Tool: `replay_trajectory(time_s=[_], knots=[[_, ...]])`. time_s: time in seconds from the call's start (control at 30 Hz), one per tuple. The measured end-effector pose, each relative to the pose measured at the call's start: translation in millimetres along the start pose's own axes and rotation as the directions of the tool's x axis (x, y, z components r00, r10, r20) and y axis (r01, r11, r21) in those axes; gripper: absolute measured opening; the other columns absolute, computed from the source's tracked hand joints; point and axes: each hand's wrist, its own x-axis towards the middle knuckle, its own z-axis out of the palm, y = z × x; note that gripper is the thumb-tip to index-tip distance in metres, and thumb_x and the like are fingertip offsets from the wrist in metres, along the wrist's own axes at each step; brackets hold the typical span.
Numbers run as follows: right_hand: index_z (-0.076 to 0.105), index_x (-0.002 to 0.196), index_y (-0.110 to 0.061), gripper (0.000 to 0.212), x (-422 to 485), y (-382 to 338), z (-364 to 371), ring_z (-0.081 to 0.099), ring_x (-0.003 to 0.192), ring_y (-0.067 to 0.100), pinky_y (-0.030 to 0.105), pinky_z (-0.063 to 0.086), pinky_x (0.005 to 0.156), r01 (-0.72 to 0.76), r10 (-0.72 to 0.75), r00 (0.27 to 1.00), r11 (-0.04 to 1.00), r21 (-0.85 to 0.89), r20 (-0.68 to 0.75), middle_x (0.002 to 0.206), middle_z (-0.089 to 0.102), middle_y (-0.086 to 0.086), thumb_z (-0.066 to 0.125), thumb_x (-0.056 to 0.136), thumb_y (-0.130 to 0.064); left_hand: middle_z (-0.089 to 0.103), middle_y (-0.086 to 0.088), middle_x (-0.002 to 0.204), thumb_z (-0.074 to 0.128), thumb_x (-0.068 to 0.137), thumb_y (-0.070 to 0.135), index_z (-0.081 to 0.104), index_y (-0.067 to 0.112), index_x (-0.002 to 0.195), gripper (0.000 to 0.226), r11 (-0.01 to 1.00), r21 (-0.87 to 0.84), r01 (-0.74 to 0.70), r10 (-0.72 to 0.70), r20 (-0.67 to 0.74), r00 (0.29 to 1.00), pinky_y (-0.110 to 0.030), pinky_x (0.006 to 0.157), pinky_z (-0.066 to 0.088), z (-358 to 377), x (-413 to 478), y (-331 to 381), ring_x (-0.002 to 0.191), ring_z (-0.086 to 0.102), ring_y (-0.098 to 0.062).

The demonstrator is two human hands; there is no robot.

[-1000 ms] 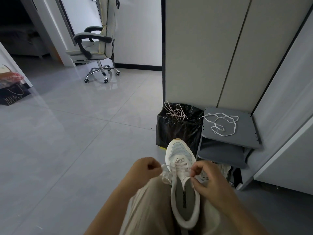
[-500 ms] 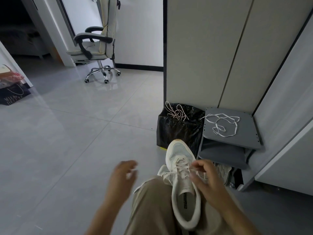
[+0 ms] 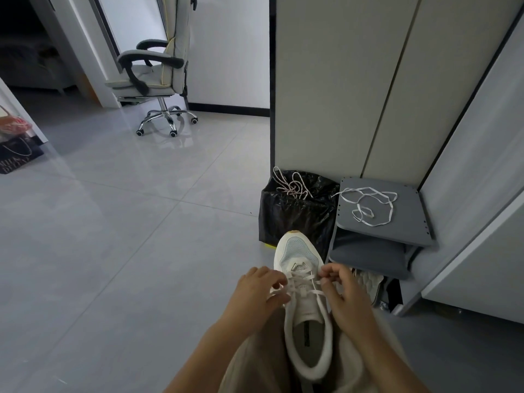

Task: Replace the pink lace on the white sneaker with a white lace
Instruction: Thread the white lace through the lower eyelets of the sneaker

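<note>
Left hand [image 3: 262, 290] is pinching one end of the threaded lace [image 3: 314, 291]; right hand [image 3: 341, 292] is pinching the other, low centre of frame. Sneaker [image 3: 307, 330] is lying on the lap, probably light and soft-sided. Its lace is likely limp and slippery, best gripped at the tips. Pink lace [image 3: 292, 185] is lying on the black bag [image 3: 295, 219], with a spare white lace [image 3: 368, 207] on the grey shelf [image 3: 411, 222], right of centre.

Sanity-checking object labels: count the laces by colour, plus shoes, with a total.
pink lace on black bin bag: 1
white lace on grey shelf: 1
threaded lace, pale, in white sneaker: 1
shoes, counting the second shoe under the shelf: 2
Total: 5
</note>
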Motion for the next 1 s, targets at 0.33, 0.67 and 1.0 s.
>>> replay_trajectory(time_s=[0.33,0.67,1.0], knots=[[0.058,0.091,-0.026,0.011,-2.8,-2.1,-7.7,0.059,0.082,0.0,0.018,0.043,0.074,-0.101,0.107,0.994,0.983,0.15,-0.028,0.089,0.064,-0.006,0.053,0.092,-0.016,0.056,0.01,0.066,0.057,0.078,0.013,0.053,0.009,0.068,0.012,0.913,-0.387,0.127,-0.203,-0.164,0.965,-0.011,0.057,0.036,-28.2,-16.1,-34.3,0.06,0.048,-0.002],[0.06,0.091,-0.023,0.004,-2.0,-4.4,-7.0,0.061,0.081,0.004,0.022,0.049,0.075,-0.077,0.073,0.997,0.989,0.124,0.034,0.084,0.064,-0.013,0.056,0.091,-0.025,0.054,0.011,0.07,0.061,0.07,0.026,0.056,0.048,0.055,0.027,0.936,0.004,0.353,-0.285,0.6,0.748,-0.028,0.076,0.047,-46.9,-58.2,-98.0,0.064,0.048,-0.001],[0.062,0.087,-0.029,0.022,-0.4,-6.7,-9.7,0.056,0.082,0.004,0.011,0.043,0.073,-0.024,0.028,0.987,0.999,-0.029,0.159,0.086,0.06,-0.009,0.066,0.082,-0.008,0.052,0.021,0.091,0.062,0.08,0.03,0.055,0.033,0.096,0.018,0.98,-0.195,0.024,-0.022,0.01,1.0,-0.008,0.075,0.038,-25.7,-14.4,-18.9,0.085,0.054,-0.001]])
